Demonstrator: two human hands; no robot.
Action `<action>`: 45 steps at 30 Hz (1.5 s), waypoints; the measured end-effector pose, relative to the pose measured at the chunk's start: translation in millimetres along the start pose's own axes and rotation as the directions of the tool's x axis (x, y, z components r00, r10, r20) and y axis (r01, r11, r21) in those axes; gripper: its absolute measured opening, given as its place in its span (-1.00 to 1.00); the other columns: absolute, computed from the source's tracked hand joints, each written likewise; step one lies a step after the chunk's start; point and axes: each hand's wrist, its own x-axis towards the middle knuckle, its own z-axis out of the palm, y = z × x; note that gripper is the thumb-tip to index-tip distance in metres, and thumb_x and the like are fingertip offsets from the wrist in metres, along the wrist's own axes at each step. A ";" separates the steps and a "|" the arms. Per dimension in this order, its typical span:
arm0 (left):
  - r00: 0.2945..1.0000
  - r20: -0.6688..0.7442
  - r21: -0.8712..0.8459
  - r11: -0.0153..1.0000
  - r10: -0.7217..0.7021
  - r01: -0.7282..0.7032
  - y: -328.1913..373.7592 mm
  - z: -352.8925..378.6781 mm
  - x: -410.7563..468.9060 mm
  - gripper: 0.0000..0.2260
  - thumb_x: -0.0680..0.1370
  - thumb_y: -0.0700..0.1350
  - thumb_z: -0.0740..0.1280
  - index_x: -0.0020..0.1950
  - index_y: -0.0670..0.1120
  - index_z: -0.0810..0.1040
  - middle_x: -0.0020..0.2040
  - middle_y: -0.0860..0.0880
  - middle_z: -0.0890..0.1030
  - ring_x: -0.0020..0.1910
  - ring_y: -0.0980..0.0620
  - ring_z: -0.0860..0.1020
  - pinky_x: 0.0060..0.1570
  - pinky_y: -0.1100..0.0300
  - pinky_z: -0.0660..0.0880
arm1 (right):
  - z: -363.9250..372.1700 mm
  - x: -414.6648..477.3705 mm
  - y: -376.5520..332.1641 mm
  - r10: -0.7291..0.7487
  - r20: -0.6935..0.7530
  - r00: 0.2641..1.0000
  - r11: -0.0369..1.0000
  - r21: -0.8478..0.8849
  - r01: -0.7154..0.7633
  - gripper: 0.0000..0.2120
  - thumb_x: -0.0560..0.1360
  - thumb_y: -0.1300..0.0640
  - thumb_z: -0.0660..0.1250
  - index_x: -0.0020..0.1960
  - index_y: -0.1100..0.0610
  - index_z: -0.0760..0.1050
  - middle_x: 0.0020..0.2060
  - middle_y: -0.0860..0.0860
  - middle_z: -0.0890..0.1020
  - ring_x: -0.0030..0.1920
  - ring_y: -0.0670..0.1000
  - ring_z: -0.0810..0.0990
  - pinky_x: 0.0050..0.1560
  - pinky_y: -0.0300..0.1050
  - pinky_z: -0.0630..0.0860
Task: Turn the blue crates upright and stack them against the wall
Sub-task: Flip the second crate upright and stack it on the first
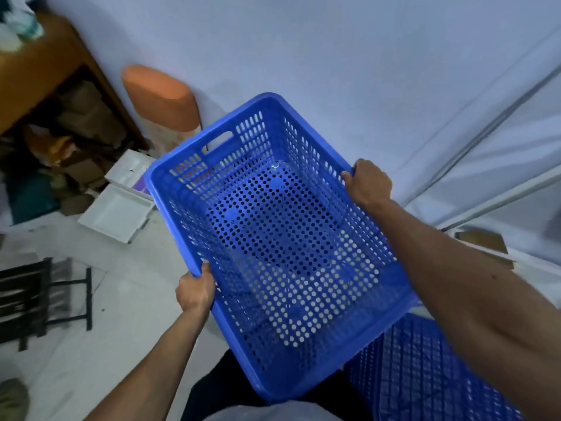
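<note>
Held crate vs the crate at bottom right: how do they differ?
The held crate shows its open inside; the lower crate shows a ribbed grid face, apparently its underside. The left hand and right hand grip the held crate's rims; no hand touches the lower crate. The held crate is mostly visible; the lower crate is partly hidden behind it. Both are blue perforated plastic.

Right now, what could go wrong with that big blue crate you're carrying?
The left hand and right hand grip only the rim of the held crate, so it might slip or tip.
It could bump the orange block by the wall.
The other crate lies near the legs; tripping is possible.
</note>
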 end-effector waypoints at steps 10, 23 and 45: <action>0.931 0.280 0.002 0.970 -0.235 0.245 24.2 70.7 65.5 -0.63 0.44 0.10 0.35 0.08 -0.14 0.60 0.03 -0.19 0.70 -0.03 -0.20 0.68 0.03 -0.14 0.65 | 52.6 126.8 -17.7 -0.063 0.100 0.993 0.997 -0.033 0.067 -0.63 0.62 -0.01 0.21 0.25 0.26 0.46 0.21 0.19 0.52 0.17 0.24 0.52 0.05 0.06 0.47; 0.835 0.376 -0.314 0.792 -0.402 0.523 21.6 197.8 56.1 -0.71 0.65 -0.06 0.31 0.31 -0.18 0.47 0.14 -0.17 0.65 -0.03 -0.08 0.66 -0.21 0.06 0.60 | 131.2 248.3 -32.4 -0.332 0.187 0.925 0.924 -0.131 0.358 -0.66 0.64 0.02 0.20 0.22 0.29 0.45 0.21 0.21 0.47 0.15 0.26 0.49 0.11 0.14 0.44; 0.860 0.338 -0.441 0.743 -0.383 0.504 56.9 253.0 96.8 -0.82 0.61 -0.22 0.32 0.20 -0.17 0.57 0.06 -0.19 0.72 0.00 -0.14 0.70 -0.35 0.11 0.64 | 179.7 339.3 -36.6 -0.316 0.274 0.908 0.889 -0.248 0.384 -0.63 0.68 0.03 0.10 0.32 0.28 0.39 0.25 0.22 0.44 0.17 0.27 0.49 -0.05 0.04 0.39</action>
